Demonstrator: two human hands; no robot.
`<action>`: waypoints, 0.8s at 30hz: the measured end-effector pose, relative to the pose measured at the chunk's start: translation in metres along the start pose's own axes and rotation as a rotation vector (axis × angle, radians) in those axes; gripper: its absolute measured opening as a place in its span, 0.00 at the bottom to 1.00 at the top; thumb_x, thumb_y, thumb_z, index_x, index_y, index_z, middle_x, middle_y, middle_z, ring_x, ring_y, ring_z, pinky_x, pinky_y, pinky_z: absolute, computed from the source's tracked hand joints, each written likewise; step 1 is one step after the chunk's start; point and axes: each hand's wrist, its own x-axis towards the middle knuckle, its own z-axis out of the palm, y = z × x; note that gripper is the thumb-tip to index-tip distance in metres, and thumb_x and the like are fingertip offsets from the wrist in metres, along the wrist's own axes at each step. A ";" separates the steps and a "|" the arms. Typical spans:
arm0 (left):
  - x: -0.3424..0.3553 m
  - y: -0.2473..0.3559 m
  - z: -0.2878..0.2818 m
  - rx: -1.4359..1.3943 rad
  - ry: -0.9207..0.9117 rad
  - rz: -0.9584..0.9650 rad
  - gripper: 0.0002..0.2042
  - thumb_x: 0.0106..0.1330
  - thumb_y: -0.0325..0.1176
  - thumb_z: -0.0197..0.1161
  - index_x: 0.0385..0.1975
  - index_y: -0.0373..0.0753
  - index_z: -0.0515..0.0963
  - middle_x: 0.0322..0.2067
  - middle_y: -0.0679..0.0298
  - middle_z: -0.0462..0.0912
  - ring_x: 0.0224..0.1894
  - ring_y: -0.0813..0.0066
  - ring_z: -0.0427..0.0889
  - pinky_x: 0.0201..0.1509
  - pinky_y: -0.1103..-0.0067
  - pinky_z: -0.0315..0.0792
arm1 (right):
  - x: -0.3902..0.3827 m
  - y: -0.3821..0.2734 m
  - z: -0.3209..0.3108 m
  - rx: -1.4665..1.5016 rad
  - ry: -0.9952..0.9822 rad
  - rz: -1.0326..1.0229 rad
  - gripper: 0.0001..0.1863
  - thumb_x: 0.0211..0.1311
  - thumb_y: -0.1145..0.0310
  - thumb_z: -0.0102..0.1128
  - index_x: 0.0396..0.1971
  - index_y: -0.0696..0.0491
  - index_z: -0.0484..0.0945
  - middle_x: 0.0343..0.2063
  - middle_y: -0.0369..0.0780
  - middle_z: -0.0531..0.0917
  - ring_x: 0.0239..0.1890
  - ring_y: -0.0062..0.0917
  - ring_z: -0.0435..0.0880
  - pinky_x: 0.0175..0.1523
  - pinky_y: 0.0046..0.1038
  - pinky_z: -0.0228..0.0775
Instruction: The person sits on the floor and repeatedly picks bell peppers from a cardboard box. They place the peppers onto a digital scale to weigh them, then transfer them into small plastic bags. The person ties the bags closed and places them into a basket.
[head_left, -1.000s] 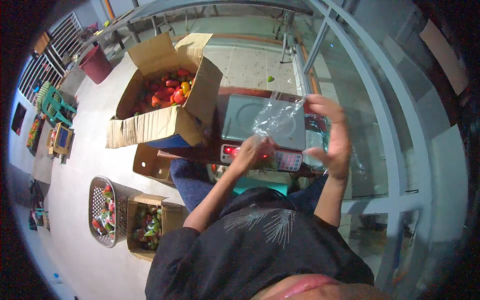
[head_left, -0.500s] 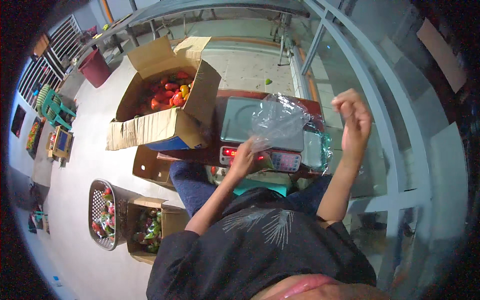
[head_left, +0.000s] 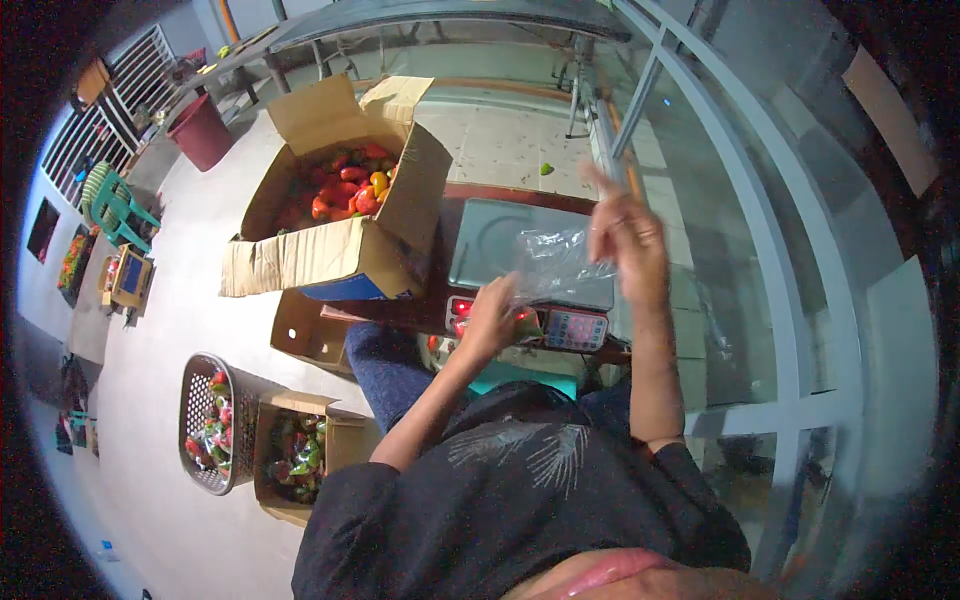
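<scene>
My left hand (head_left: 492, 318) grips the lower edge of a clear plastic bag (head_left: 555, 265) just above the front panel of an electronic scale (head_left: 500, 240). My right hand (head_left: 628, 238) is raised above the scale's right side and pinches the bag's upper edge, stretching the bag between both hands over the steel weighing plate. The scale's red display (head_left: 462, 308) and keypad (head_left: 572, 328) show beside my left hand. A large open cardboard box of red, orange and yellow peppers (head_left: 345, 190) stands to the left of the scale.
A small cardboard box (head_left: 310, 330) sits under the table's edge. Down left on the floor are a wire basket (head_left: 210, 425) and a carton of bagged peppers (head_left: 300, 455). A maroon pot (head_left: 203, 130) and green chair (head_left: 115, 205) stand farther off; metal window frames (head_left: 790, 290) run along the right.
My right hand swung out to the right and then came back up over the scale, lifting the bag's top edge. My left hand slid right along the scale's front, still holding the bag.
</scene>
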 end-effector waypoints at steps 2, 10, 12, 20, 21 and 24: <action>0.001 0.014 -0.003 -0.097 0.026 0.053 0.12 0.55 0.29 0.57 0.38 0.32 0.71 0.32 0.46 0.75 0.38 0.44 0.72 0.41 0.61 0.67 | 0.008 -0.021 -0.020 -0.057 0.182 -0.063 0.21 0.65 0.66 0.51 0.56 0.59 0.69 0.29 0.34 0.79 0.22 0.11 0.70 0.27 0.13 0.60; 0.002 0.014 0.002 -0.127 0.006 -0.003 0.12 0.54 0.28 0.59 0.38 0.33 0.71 0.33 0.46 0.75 0.39 0.43 0.72 0.42 0.62 0.67 | -0.030 0.042 -0.073 0.138 0.030 0.300 0.23 0.62 0.58 0.57 0.52 0.57 0.72 0.40 0.37 0.79 0.45 0.20 0.76 0.53 0.23 0.65; 0.002 0.008 0.002 -0.045 -0.044 0.043 0.14 0.52 0.28 0.60 0.39 0.34 0.71 0.33 0.46 0.75 0.39 0.43 0.73 0.42 0.61 0.67 | -0.019 0.036 -0.068 0.058 0.023 0.212 0.26 0.60 0.56 0.59 0.53 0.56 0.71 0.44 0.38 0.78 0.49 0.22 0.75 0.57 0.26 0.63; 0.003 0.010 -0.001 0.034 -0.198 -0.023 0.19 0.45 0.27 0.62 0.41 0.34 0.71 0.33 0.46 0.77 0.39 0.43 0.74 0.41 0.60 0.68 | 0.014 0.003 -0.029 -0.511 -0.682 0.032 0.30 0.50 0.64 0.66 0.56 0.52 0.69 0.48 0.41 0.77 0.48 0.27 0.75 0.53 0.29 0.66; 0.003 0.006 0.002 0.091 -0.234 -0.036 0.20 0.44 0.27 0.62 0.41 0.34 0.72 0.33 0.46 0.77 0.38 0.43 0.74 0.41 0.60 0.68 | 0.010 0.019 -0.020 -0.586 -0.670 0.073 0.28 0.50 0.64 0.66 0.53 0.52 0.71 0.44 0.41 0.79 0.43 0.26 0.77 0.50 0.29 0.68; 0.000 0.003 0.010 -0.100 -0.358 0.018 0.19 0.44 0.26 0.61 0.40 0.35 0.72 0.35 0.46 0.78 0.38 0.42 0.74 0.41 0.61 0.69 | 0.002 0.050 0.007 -0.574 -0.643 0.219 0.21 0.50 0.64 0.66 0.45 0.54 0.74 0.31 0.40 0.80 0.33 0.26 0.78 0.41 0.28 0.70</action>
